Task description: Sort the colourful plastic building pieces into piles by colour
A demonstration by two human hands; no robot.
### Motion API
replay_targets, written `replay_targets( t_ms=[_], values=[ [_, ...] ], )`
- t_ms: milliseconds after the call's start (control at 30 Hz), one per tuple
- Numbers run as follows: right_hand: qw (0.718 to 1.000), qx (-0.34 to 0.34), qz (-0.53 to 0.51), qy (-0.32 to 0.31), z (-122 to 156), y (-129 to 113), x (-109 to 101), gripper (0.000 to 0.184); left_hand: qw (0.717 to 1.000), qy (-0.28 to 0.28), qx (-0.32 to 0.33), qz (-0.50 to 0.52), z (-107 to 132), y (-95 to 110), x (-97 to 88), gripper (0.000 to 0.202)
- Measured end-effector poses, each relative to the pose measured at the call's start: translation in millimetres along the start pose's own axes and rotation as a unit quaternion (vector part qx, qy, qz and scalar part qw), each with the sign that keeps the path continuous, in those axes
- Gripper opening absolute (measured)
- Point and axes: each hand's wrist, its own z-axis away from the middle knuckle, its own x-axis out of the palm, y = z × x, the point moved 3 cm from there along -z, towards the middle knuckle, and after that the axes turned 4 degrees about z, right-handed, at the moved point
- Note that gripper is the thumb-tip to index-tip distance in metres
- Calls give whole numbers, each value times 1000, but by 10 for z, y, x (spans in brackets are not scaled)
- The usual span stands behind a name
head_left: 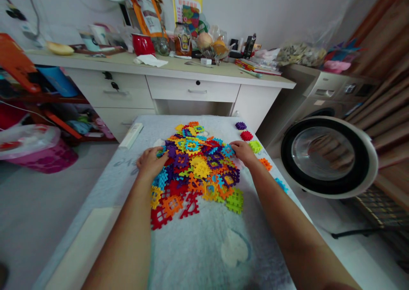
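A heap of colourful interlocking plastic pieces (201, 168) lies on the cloth-covered table (198, 251), in red, yellow, orange, purple, blue and green. At the heap's left edge is my left hand (151, 162), its thumb and fingers closed about a small green-blue interlocking piece (159, 153). On the opposite side, my right hand (244, 153) has its fingertips on a light-blue interlocking piece (228, 150) and appears to pinch it. Along the table's right edge runs a row of separate pieces: purple (240, 126), red (246, 135), green (255, 146), orange (265, 164) and blue (281, 185).
A white box-like strip (131, 136) lies at the table's far left. Behind stands a white desk (194, 87) with jars, bags and books. A washing machine (329, 156) with its door swung out is at right; a pink basket (47, 153) is at left.
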Motion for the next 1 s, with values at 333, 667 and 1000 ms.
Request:
replay_targets(
  t_ms=[333,667,1000],
  values=[
    [979,-43,201,-15,223,-98,67,41,1000,-13,18,17,-22,-27,-30,48],
    [965,-52,248,64,600,-172,-242,52,1000,-19,21,-6,-45,-49,-23,50],
    [967,63,219,115,1559,537,-1145,55,1000,-7,21,-14,-77,-87,17,53]
  ],
)
